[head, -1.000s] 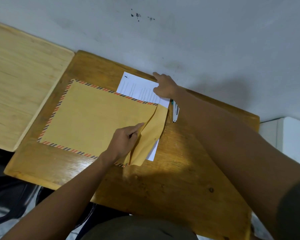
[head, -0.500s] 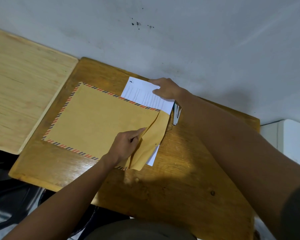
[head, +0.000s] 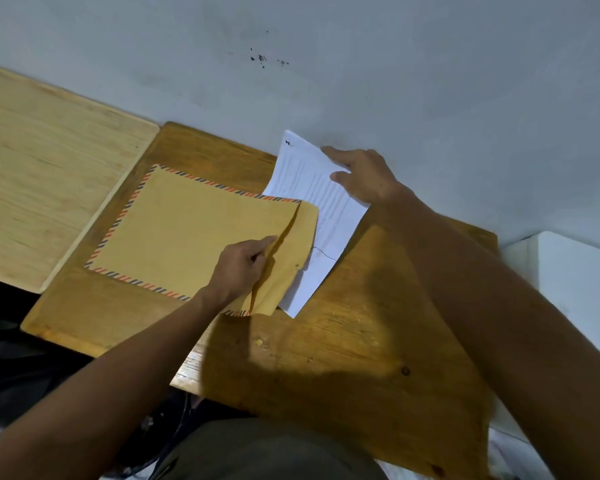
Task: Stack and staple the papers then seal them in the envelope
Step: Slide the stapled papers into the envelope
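A brown envelope [head: 187, 230] with a red and black striped border lies flat on the wooden desk [head: 343, 341]. Its flap [head: 291, 258] at the right end is raised. My left hand [head: 243, 265] pinches the edge of the envelope's mouth beside the flap, index finger pointing along it. White printed papers [head: 312, 188] lie partly under the envelope and stick out past the flap to the right. My right hand [head: 361, 174] grips their far right edge, thumb on top, and the far end is lifted toward the wall. No stapler is in sight.
A lighter wooden desk [head: 49, 188] adjoins on the left. A grey wall [head: 361, 81] runs right behind the desks. A white box-like object [head: 575, 275] stands at the right. My lap and dark floor lie below the desk's near edge.
My right hand has pulled the papers further out from under the envelope to the right and tilted them up. The small object seen by the papers earlier is now hidden. My left hand keeps its hold.
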